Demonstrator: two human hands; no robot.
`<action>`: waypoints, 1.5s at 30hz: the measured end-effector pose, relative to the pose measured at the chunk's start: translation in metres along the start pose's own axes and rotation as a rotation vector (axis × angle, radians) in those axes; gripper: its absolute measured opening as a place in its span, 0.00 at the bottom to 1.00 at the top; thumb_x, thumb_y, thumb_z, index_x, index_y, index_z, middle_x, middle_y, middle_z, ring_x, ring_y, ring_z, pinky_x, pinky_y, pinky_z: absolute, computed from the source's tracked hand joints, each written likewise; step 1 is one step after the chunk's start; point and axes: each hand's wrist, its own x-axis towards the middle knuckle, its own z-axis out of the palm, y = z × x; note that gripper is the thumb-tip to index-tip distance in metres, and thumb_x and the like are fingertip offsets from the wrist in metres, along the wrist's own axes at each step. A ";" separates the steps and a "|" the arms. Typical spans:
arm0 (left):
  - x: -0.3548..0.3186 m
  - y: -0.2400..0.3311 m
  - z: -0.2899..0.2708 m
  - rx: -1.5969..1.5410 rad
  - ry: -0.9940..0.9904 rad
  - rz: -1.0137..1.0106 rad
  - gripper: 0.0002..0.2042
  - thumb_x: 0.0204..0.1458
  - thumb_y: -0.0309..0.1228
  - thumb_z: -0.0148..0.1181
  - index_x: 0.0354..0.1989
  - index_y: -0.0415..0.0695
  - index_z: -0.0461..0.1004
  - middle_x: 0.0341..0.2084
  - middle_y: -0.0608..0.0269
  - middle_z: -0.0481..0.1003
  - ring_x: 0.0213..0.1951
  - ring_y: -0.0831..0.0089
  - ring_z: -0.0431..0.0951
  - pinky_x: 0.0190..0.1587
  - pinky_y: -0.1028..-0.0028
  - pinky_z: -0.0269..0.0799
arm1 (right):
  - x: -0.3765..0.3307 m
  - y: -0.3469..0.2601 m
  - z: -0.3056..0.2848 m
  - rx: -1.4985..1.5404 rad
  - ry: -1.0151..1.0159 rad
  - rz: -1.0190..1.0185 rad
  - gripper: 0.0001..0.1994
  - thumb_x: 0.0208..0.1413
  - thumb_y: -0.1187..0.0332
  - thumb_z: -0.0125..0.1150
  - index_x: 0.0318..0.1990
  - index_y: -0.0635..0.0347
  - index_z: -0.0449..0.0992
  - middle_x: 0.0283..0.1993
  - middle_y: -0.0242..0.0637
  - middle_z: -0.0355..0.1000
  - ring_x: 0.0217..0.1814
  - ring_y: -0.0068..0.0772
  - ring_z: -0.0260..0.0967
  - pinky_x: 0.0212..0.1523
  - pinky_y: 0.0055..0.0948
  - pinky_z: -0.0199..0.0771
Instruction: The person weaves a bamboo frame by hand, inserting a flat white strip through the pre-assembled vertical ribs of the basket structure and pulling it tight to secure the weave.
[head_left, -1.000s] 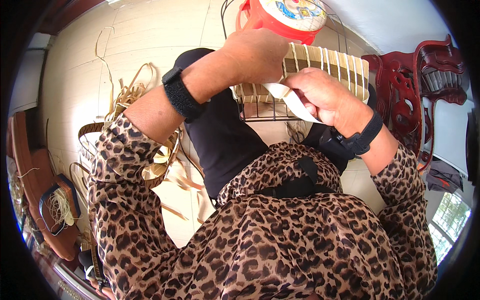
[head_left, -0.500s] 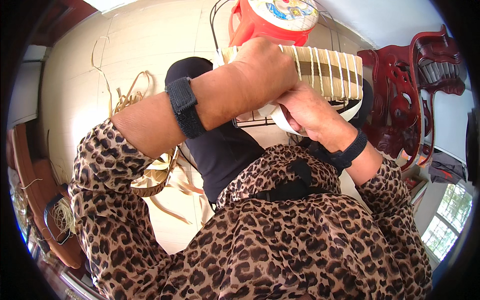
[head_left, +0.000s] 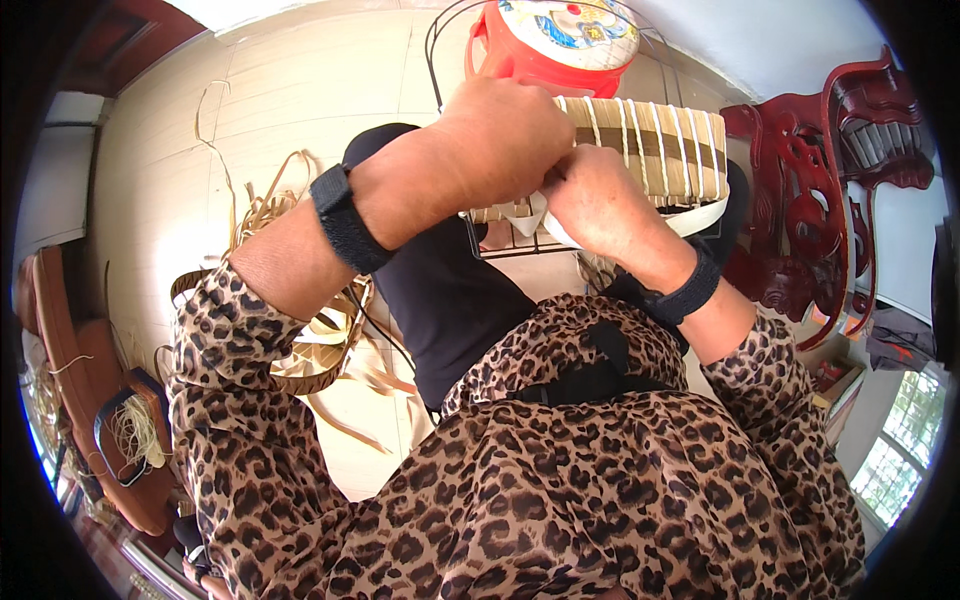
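While both hands meet at the half-woven piece, the scene reads from left to right as follows.

Far left: a wooden bench [head_left: 60, 400] with a coil of pale fibre [head_left: 135, 440] on it, well apart from the work.

Floor strips: loose tan strips [head_left: 290, 330] lie on the tiled floor [head_left: 160, 170] just beside the person's left leg.

Left hand: the left hand [head_left: 500, 140] lies knuckles-up over the near left end of the weave; fingers curled under and together, apparently pinching the white strip, though the tips are hidden.

Change: half a second ago this hand sat a little farther left with the forearm flatter; now it has slid right onto the weave's edge and closed against the other hand. I judge that a strip is being pulled tight at that corner.

Weave: the weave [head_left: 650, 150], tan slats crossed by white bands on a wire frame [head_left: 510, 245], sits across the lap, in front of a red stool [head_left: 550, 50]; its place is unchanged.

Right hand: the right hand [head_left: 600, 205] is clamped on the white strip [head_left: 700, 215] below the weave, touching the left.

Far right: a carved red chair [head_left: 830, 180].
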 end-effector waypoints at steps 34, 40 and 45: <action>0.007 -0.019 0.020 -0.445 0.117 -0.427 0.07 0.41 0.25 0.48 0.24 0.40 0.73 0.19 0.50 0.73 0.26 0.53 0.74 0.32 0.63 0.69 | -0.003 -0.015 -0.016 -0.083 0.064 -0.019 0.11 0.43 0.71 0.51 0.16 0.68 0.72 0.18 0.54 0.67 0.23 0.54 0.68 0.28 0.43 0.70; 0.018 -0.029 0.020 -0.432 -0.012 -0.386 0.07 0.37 0.25 0.49 0.22 0.39 0.74 0.20 0.49 0.73 0.26 0.52 0.73 0.32 0.63 0.69 | -0.008 -0.009 -0.018 -0.153 -0.015 -0.034 0.09 0.41 0.70 0.53 0.16 0.67 0.72 0.17 0.53 0.67 0.22 0.52 0.69 0.26 0.42 0.70; 0.019 -0.036 0.009 -0.548 -0.031 -0.429 0.07 0.36 0.22 0.49 0.23 0.37 0.73 0.17 0.49 0.72 0.21 0.59 0.74 0.26 0.66 0.70 | 0.004 -0.011 -0.013 -0.288 0.048 -0.105 0.08 0.40 0.71 0.53 0.16 0.64 0.73 0.17 0.50 0.69 0.23 0.50 0.70 0.26 0.39 0.72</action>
